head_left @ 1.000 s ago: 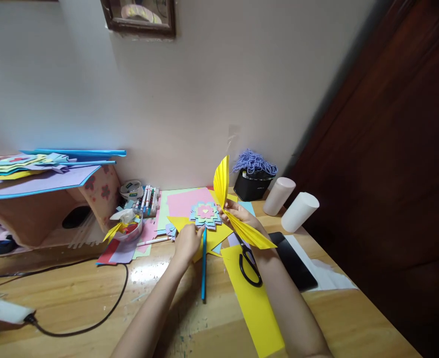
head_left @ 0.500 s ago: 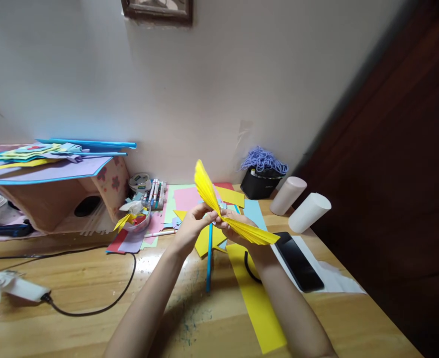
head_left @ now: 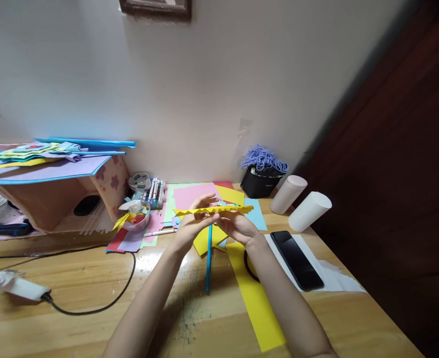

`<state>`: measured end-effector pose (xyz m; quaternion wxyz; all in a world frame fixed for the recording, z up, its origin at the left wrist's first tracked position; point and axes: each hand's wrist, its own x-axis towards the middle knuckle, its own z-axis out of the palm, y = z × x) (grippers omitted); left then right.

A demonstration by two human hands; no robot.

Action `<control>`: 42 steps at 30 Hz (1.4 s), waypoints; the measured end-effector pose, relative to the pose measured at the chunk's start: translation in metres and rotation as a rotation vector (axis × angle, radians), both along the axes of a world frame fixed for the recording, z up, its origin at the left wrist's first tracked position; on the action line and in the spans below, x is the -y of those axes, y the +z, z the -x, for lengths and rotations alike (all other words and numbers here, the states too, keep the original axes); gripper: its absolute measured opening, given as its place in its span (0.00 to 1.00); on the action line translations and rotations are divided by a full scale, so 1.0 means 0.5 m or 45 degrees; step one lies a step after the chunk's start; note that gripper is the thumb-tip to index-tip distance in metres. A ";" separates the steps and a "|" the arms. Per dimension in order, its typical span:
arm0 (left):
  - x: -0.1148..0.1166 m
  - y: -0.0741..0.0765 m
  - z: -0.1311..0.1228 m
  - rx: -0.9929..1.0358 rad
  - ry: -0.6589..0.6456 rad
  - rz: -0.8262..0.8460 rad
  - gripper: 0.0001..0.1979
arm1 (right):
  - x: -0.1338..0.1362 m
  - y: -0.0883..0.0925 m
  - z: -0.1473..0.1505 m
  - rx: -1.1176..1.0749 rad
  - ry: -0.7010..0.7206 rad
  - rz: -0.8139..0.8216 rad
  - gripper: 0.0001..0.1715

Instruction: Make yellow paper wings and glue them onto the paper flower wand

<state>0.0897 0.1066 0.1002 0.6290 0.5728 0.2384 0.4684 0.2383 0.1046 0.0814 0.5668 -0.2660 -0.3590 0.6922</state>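
Observation:
A yellow pleated paper fan (head_left: 243, 209) is held level above the table, seen edge-on with its zigzag folds facing me. My left hand (head_left: 194, 223) pinches its left part, thumb at the near edge and fingers behind. My right hand (head_left: 240, 227) is closed on it from below, just right of the middle, with the thumb and fingertips near the left thumb. Under the hands a blue paper stick (head_left: 208, 263) lies on the table, its upper end close to cut yellow paper (head_left: 203, 240).
A long yellow paper strip (head_left: 258, 308) and a black phone (head_left: 297, 260) lie at right. White rolls (head_left: 288, 194) and a black holder with purple yarn (head_left: 264, 158) stand behind. At left are a corded glue gun (head_left: 21, 287), a scrap bowl (head_left: 137, 221), markers (head_left: 155, 191) and a cardboard box (head_left: 55, 201).
The paper fan has turned from a slanted, bent-in-the-middle shape to a flat, level, edge-on one. My right hand has rotated with it, and both hands still hold it.

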 end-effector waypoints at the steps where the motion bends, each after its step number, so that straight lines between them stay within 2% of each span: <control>1: -0.002 -0.003 -0.002 -0.013 0.010 -0.013 0.17 | -0.002 -0.002 0.004 -0.020 0.000 0.041 0.12; 3: -0.007 -0.009 -0.007 -0.056 0.056 -0.072 0.14 | -0.004 -0.005 0.014 -0.054 -0.035 0.086 0.13; 7: -0.014 -0.018 -0.016 -0.084 0.248 -0.175 0.09 | -0.002 -0.006 0.027 -0.071 -0.090 0.083 0.11; 10: -0.025 -0.021 -0.012 0.015 0.313 -0.042 0.12 | 0.002 -0.004 0.026 -0.023 -0.032 0.063 0.11; 12: -0.037 -0.018 0.002 0.115 0.422 0.060 0.15 | 0.006 -0.002 0.021 -0.009 0.042 0.046 0.15; 14: -0.052 -0.014 0.023 0.247 0.564 0.106 0.16 | 0.012 -0.001 0.016 -0.056 0.081 0.037 0.17; 16: -0.066 -0.009 0.045 0.385 0.609 0.106 0.16 | 0.018 0.003 0.013 -0.171 0.082 0.023 0.19; 19: -0.078 -0.005 0.068 0.486 0.546 0.069 0.14 | 0.030 0.016 0.018 -0.360 0.010 -0.017 0.25; 22: -0.074 -0.002 0.069 0.474 0.463 0.009 0.12 | 0.044 0.038 0.031 -0.478 -0.144 0.028 0.27; 28: -0.051 0.001 0.045 0.400 0.262 -0.038 0.09 | 0.061 0.066 0.047 -0.535 -0.313 0.143 0.19; 30: -0.044 0.004 0.041 0.380 0.170 0.007 0.13 | 0.060 0.067 0.045 -0.484 -0.391 0.094 0.16; 33: -0.029 0.011 0.036 0.216 -0.085 0.088 0.21 | 0.055 0.063 0.037 -0.345 -0.488 -0.076 0.12; 35: -0.014 0.017 0.028 0.141 -0.192 0.080 0.23 | 0.053 0.059 0.033 -0.232 -0.526 -0.193 0.10; 38: 0.007 0.020 0.008 0.171 -0.137 0.038 0.18 | 0.052 0.056 0.033 -0.100 -0.542 -0.310 0.10; 42: 0.016 0.013 -0.013 0.276 0.013 0.060 0.12 | 0.053 0.057 0.040 -0.022 -0.543 -0.340 0.12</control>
